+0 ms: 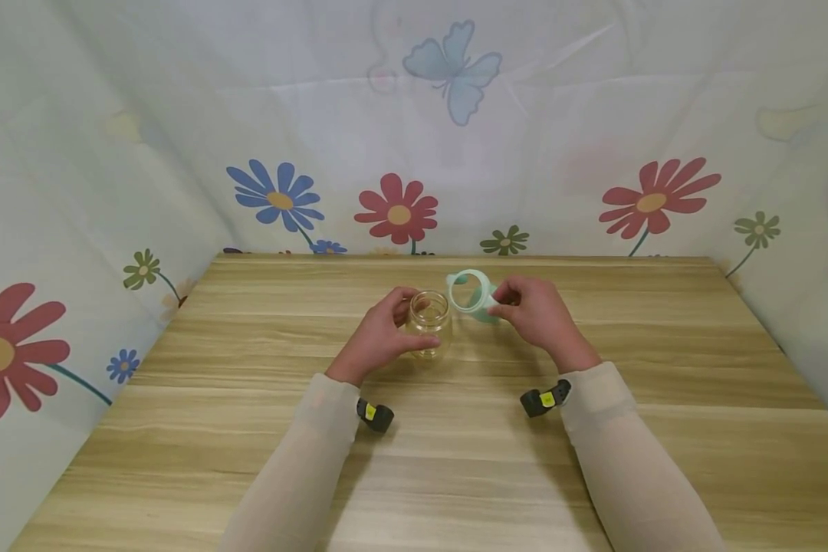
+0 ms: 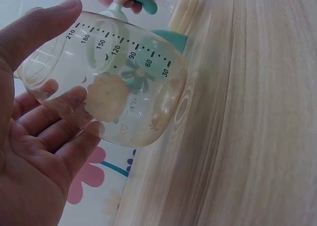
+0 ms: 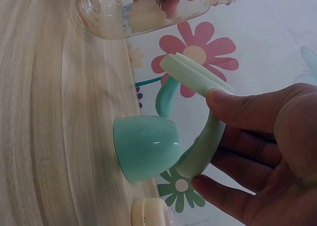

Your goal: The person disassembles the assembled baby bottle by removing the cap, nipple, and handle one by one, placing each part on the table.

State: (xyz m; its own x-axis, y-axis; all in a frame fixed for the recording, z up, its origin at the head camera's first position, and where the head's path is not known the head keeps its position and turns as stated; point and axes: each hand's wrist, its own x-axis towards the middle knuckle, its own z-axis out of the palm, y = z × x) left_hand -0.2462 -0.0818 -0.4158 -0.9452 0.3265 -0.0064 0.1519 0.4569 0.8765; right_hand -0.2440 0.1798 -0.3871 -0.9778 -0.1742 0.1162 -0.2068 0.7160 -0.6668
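Note:
My left hand (image 1: 378, 339) grips a clear, amber-tinted baby bottle (image 2: 126, 94) around its side, thumb across the front and fingers behind. Black volume marks and a cartoon print show on the bottle, and its threaded neck (image 1: 431, 301) is uncapped. In my right hand (image 1: 540, 313) is a pale green bottle handle, a ring (image 3: 193, 75) with two curved grips, pinched by one grip (image 3: 203, 144) between thumb and fingers. The ring is tilted beside the bottle, apart from it. Behind the handle, a green dome-shaped bottle cap (image 3: 147, 145) stands on the table.
A cream-coloured bottle collar (image 3: 150, 212) with a clear part sits beyond the cap on the wooden table (image 1: 455, 460). A white curtain (image 1: 559, 176) printed with flowers and a butterfly rises at the back edge and both sides.

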